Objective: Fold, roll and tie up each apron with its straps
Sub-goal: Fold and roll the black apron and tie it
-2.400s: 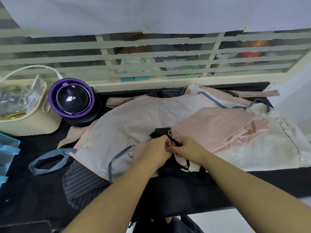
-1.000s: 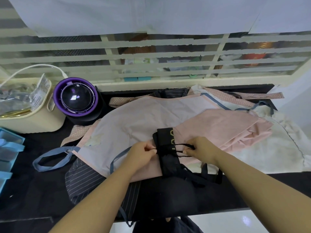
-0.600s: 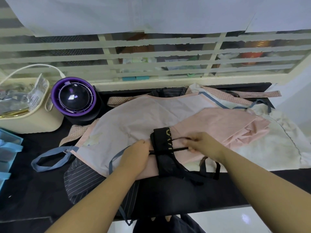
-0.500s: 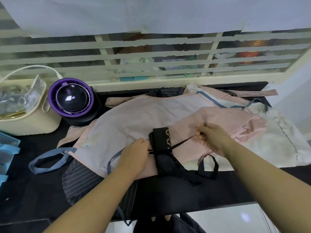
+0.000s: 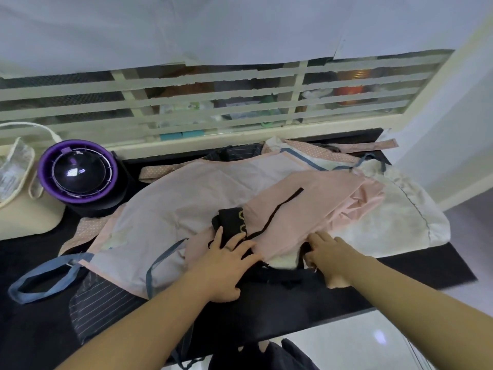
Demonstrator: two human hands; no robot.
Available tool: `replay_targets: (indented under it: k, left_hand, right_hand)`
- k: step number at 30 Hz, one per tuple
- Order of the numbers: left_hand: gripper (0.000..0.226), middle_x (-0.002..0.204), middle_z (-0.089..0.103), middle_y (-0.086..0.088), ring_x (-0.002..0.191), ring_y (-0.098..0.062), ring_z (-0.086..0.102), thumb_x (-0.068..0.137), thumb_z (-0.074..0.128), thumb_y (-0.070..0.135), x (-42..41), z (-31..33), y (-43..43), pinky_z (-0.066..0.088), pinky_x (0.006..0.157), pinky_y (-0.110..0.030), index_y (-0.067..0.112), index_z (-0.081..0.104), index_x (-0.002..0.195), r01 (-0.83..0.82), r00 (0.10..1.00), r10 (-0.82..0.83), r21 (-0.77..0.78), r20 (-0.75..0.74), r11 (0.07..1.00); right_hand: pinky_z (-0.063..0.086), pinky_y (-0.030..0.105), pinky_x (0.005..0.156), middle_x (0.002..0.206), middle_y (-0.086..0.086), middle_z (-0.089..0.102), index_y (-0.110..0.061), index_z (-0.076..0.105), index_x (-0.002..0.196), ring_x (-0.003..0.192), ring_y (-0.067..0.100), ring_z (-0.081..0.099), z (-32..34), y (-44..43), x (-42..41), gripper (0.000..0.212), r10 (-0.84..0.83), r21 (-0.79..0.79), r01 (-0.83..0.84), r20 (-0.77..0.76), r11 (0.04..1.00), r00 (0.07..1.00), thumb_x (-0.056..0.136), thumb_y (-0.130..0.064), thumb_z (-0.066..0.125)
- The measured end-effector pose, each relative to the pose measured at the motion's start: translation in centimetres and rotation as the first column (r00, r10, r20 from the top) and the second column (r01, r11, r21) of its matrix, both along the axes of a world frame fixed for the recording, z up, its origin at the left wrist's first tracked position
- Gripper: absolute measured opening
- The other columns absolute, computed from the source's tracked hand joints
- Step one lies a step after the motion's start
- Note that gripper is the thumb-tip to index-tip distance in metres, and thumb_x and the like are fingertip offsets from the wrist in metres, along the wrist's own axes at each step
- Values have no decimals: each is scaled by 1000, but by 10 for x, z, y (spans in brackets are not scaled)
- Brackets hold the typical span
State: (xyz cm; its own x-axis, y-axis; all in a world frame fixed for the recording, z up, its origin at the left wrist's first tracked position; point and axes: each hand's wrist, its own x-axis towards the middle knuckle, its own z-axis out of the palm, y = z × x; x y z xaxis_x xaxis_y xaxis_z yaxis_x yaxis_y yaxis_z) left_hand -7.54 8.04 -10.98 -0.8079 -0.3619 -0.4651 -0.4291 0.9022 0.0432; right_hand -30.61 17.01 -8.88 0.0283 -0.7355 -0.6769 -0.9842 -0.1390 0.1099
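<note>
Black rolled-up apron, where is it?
In the head view, the black rolled-up apron lies mid-table on the pink aprons, its near end under the left hand, right of the purple gadget.

The rolled apron (image 5: pixel 230 222) is showing black with yellow lettering, its strap (image 5: pixel 290 197) trailing black across the folded apron (image 5: pixel 314 206), which is reading pink. The spread apron (image 5: pixel 186 198) is appearing pale lilac-grey edged in pink. The striped apron (image 5: pixel 101 297) is showing dark grey with white pinstripes, and the looped strap (image 5: pixel 48 267) blue.

Gold lettering (image 5: pixel 241 223) on black apron roll (image 5: pixel 228 220), partly hidden, unreadable
</note>
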Motion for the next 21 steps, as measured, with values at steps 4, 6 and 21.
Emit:
replay_targets:
  k: [4,6,21]
  left_hand:
    - [56,142,39,-1,142,-29,21,82,54,25,5,-8,-2,-5,112,-59,26,42,137,-3,990,-7,-70,-144,998]
    - [42,118,58,2,124,-26,49,72,62,38,12,-6,-6,17,109,-58,27,61,113,34,978,-64,-146,-201,989]
    - [13,93,67,8,82,-15,64,89,60,24,33,189,-51,54,75,-32,28,59,101,-442,457,680,517,-574,733]
  right_hand:
    - [40,28,86,122,3,49,-20,65,101,116,23,44,11,0,-12,17,-92,-76,99,91,992,992,90,-29,55]
    - [42,21,69,97,4,58,-14,59,81,91,21,55,34,-9,-20,13,-337,-32,368,335,929,880,85,-27,62]
    - [59,29,76,89,11,68,-5,57,99,70,18,71,290,-116,60,7,188,99,815,950,571,-248,96,-4,51]
